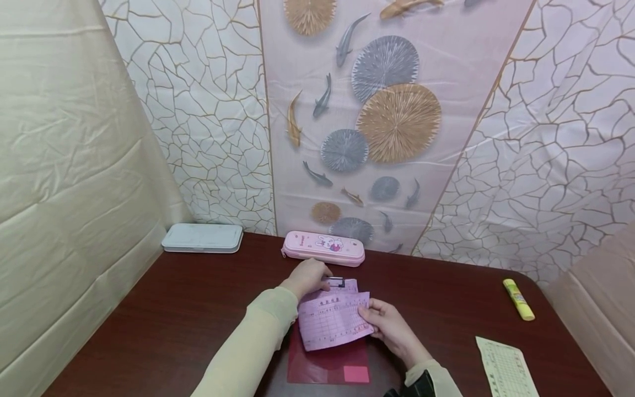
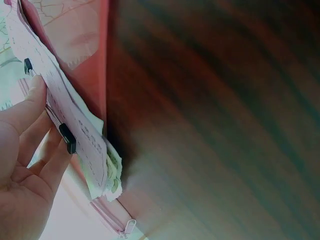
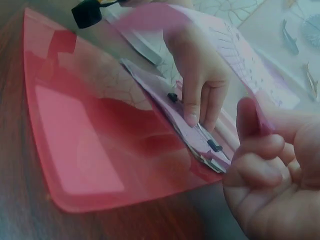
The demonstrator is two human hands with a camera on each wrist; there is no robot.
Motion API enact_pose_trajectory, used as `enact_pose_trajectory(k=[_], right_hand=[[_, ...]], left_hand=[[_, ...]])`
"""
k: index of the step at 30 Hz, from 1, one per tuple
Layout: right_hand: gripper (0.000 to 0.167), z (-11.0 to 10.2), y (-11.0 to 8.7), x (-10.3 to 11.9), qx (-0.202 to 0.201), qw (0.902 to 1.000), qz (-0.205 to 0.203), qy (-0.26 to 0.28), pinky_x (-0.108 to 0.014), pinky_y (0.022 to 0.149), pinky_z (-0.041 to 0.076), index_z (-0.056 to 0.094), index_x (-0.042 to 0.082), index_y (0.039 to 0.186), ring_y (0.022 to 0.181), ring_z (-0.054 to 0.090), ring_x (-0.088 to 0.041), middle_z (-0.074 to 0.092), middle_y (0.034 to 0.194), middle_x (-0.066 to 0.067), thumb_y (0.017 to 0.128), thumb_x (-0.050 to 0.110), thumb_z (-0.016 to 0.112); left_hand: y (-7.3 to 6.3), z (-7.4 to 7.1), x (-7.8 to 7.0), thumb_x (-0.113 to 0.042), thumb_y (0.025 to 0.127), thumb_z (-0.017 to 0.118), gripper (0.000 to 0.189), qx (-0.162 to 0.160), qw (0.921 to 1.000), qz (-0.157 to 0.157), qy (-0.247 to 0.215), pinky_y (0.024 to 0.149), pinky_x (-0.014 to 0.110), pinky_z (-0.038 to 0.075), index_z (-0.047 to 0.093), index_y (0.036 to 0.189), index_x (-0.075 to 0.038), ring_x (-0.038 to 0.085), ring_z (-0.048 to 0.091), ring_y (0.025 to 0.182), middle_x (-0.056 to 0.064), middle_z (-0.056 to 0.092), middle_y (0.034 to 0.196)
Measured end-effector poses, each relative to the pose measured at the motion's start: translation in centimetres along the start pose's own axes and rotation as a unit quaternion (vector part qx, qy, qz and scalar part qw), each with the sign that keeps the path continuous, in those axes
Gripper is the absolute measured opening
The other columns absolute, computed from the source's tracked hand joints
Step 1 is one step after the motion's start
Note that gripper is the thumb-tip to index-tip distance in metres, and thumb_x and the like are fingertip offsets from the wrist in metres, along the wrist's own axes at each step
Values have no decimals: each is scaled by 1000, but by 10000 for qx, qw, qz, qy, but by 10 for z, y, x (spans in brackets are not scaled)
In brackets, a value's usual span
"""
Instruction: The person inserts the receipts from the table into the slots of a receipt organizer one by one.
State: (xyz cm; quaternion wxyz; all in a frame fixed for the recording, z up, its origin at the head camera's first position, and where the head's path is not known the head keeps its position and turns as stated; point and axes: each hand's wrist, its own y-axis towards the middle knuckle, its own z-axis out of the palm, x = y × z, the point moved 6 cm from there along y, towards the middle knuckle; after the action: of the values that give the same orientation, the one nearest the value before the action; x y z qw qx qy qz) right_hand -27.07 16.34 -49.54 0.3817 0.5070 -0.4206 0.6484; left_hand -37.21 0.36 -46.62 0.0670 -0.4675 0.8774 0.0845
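A red file folder (image 1: 317,366) with a pink label lies in front of me. A metal clip (image 2: 67,137) with black ends sits at its far edge over a stack of printed slips (image 2: 85,135). My left hand (image 1: 306,277) pinches the clip, thumb on its top side and fingers beneath, as the left wrist view shows. With thumb and fingers my right hand (image 1: 392,329) holds a pink printed form (image 1: 333,321) by its right edge. The form is lifted over the folder, bent slightly, and covers part of the clipped slips in the head view.
Behind the folder lies a pink pencil case (image 1: 324,248) with a rabbit picture. A white case (image 1: 202,238) is at the back left. To the right are a yellow glue stick (image 1: 518,299) and a pale green printed slip (image 1: 507,368). Patterned cloth (image 1: 218,110) stands behind the table.
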Motion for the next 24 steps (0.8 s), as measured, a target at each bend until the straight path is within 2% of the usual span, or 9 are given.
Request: enact_pose_trajectory(k=[2,4,6,9,12,14,18,24], right_hand=[[8,0,0,-1,81,10000,5,-46,-13,49,40,58,13,89,58,52,0,67,76,7,96,13,54],[7,0,-1,-3,-44,9998,40,-193,-14,48,39,58,9,89,56,51,0,66,74,6,96,12,55],[9,-2,0,-5,-381,9985,119,-384,-14,46,37,57,3,88,52,46,-1,63,69,5,94,10,57],[13,-5,2,-7,-1103,9914,259,-657,-15,43,32,58,-4,88,47,39,-2,56,62,3,90,8,62],[14,-5,4,-8,-1716,9806,327,-890,-16,41,34,59,-6,86,44,40,-4,51,56,1,87,7,65],[13,-4,5,-9,-1976,9748,358,-976,-17,40,36,60,-6,84,43,42,-5,49,54,0,86,5,66],[13,-1,6,-10,-2240,9693,406,-930,-19,40,41,57,-5,81,42,45,-6,49,52,-1,86,4,65],[17,3,9,-10,-2320,9681,405,-860,-21,42,44,52,-4,81,43,49,-8,50,53,-2,89,6,62]], left_hand=[[0,0,0,-28,76,78,26,5,10000,-2,-9,90,25,48,76,100,-17,13,65,98,-8,72,96],[0,0,0,-28,76,78,26,9,10000,-22,-26,90,25,48,76,100,-17,13,65,98,-8,72,96],[0,1,1,-29,77,78,26,19,10000,-59,-21,90,26,48,76,100,-18,13,65,98,-8,72,96],[0,1,1,-29,77,78,27,-11,9999,-116,-76,90,26,48,76,100,-17,13,65,99,-8,72,96],[-1,0,1,-28,76,78,28,-23,9997,-175,-177,91,25,47,76,101,-16,13,65,100,-6,72,98],[-1,0,1,-28,76,79,28,-22,9996,-195,-222,92,25,47,76,101,-15,14,64,101,-6,72,98],[-2,-1,0,-26,77,78,27,-15,9997,-160,-210,92,26,47,76,101,-14,14,64,101,-5,72,99],[-2,-2,-1,-27,78,77,25,-62,9999,-27,-144,90,25,48,76,100,-14,12,65,98,-5,72,97]])
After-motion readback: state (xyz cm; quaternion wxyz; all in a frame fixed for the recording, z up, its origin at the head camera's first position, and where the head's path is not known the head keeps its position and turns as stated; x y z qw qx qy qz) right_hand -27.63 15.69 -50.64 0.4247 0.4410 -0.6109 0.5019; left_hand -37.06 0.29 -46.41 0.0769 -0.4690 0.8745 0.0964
